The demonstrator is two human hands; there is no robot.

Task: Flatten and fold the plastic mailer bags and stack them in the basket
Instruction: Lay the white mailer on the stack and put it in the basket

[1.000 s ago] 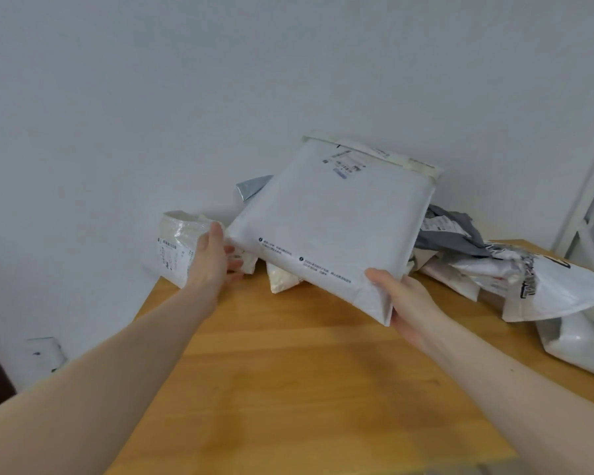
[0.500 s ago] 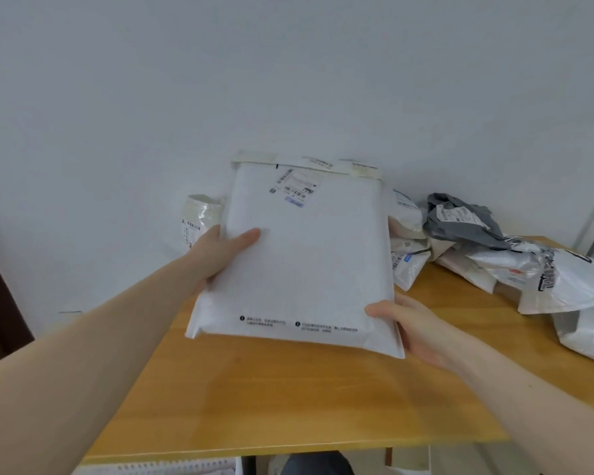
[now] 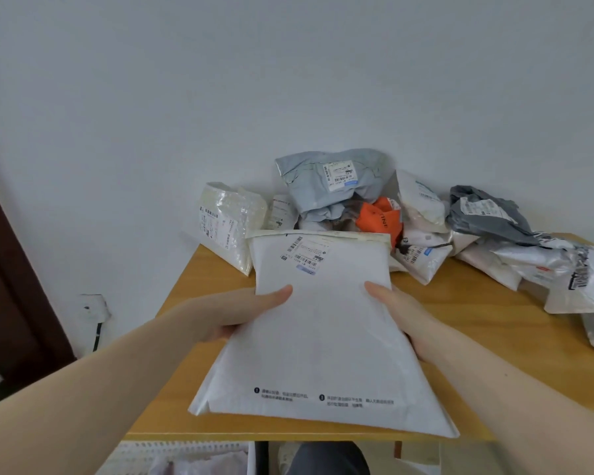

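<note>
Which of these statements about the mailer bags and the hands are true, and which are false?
1. Both hands hold the large white mailer. True: left hand, right hand.
2. The white mailer carries no label. False: a barcode label sits near its far edge.
3. An orange bag lies in the pile behind it. True.
4. The pile lies on a glass table. False: the table is wooden.

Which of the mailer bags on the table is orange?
The small orange mailer in the middle of the pile by the wall, just behind the large white mailer being held. The rest are white, grey or clear.
</note>
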